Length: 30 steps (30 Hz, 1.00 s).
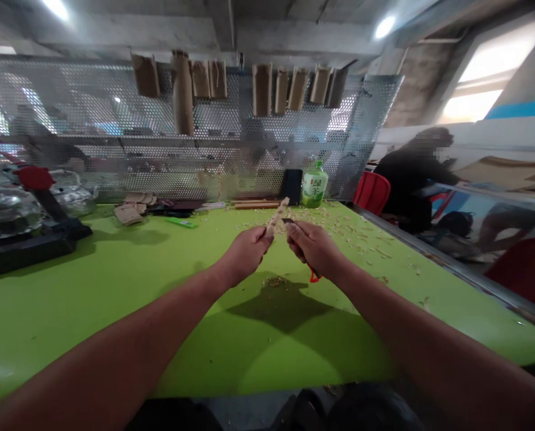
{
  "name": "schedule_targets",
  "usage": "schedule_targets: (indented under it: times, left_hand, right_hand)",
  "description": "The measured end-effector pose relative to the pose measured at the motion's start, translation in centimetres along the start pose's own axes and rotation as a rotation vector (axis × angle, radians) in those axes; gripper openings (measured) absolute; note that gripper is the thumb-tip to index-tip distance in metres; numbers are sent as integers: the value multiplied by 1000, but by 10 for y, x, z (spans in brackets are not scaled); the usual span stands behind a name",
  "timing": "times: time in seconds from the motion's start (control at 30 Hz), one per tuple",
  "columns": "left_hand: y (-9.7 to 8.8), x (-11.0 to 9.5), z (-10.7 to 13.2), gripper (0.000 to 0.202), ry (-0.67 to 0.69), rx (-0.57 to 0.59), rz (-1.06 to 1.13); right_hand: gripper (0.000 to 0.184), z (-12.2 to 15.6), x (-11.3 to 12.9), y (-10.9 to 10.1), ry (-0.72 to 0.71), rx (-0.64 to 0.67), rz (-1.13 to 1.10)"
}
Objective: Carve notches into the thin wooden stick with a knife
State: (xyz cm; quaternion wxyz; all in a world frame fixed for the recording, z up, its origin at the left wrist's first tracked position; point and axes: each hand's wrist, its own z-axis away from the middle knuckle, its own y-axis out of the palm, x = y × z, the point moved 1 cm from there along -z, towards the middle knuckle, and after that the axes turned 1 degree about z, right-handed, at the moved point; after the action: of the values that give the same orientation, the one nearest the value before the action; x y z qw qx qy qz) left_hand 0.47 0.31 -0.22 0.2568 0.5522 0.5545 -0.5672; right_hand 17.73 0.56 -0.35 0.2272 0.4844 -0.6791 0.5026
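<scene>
Head view: stick (278, 214), pale, slim, uneven-edged, tilted; left fingers (262, 242) clasp its lower end, right fingers (297, 246) knife (288, 221).

A green-tea bottle (314, 185) is standing near the far right corner of the table (91, 311). A metal kettle (73, 197) is sitting toward the left of its far edge. Beyond that edge, brown tube-like pieces (262, 90) are hanging on a perforated metal screen (150, 161). Past the right edge, a dark-clothed person (408, 170) is leaning forward near a red chair (371, 191).
</scene>
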Motion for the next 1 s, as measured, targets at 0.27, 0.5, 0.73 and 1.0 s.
schedule_targets:
  times: [0.27, 0.5, 0.73, 1.0]
  left_hand:
    - [-5, 19, -10, 17, 45, 33, 162]
    - [-15, 20, -9, 29, 50, -46, 64]
    - [-9, 29, -4, 48, -41, 105, 52]
    - [-7, 36, 1, 44, 52, 111, 6]
  right_hand:
    - [19, 5, 4, 0, 36, 56, 169]
    - [38, 18, -5, -2, 217, 271, -219]
    - [44, 24, -10, -6, 66, 197, -221]
    - [33, 31, -7, 5, 85, 224, 168]
